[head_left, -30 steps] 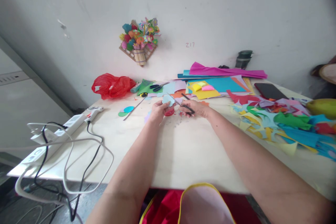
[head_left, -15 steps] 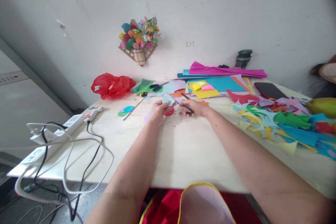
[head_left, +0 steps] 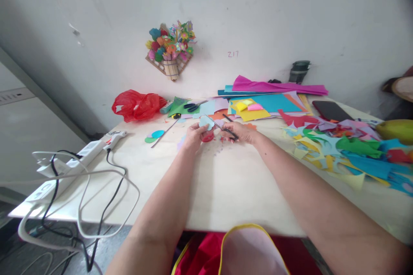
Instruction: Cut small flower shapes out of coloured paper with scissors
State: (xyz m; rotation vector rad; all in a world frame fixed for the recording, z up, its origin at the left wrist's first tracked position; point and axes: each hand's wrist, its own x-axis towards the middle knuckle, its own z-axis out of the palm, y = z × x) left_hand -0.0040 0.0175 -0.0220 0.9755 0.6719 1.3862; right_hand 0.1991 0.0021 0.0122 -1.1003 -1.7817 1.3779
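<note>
Between thumb and fingers, my left hand (head_left: 194,135) pinches a small light-blue paper cutout (head_left: 205,122) with a wavy edge. My right hand (head_left: 241,132) is closed round the dark handles of a pair of scissors (head_left: 230,133), whose blades point left toward the cutout; whether they touch the paper I cannot tell. Under and between the hands lies a red round object (head_left: 208,137), partly hidden. Tiny paper bits (head_left: 218,148) are scattered on the table just below it.
Colored paper sheets (head_left: 280,104) and a second pair of scissors (head_left: 193,106) lie at the back. Paper scraps (head_left: 345,150) and a phone (head_left: 331,111) are on the right. A red plastic bag (head_left: 138,105), paper circles (head_left: 158,134) and a corded power strip (head_left: 69,167) are on the left.
The light-blue cutout and the scissor blades have shifted very slightly. Both hands stay in nearly the same place, with the same holds.
</note>
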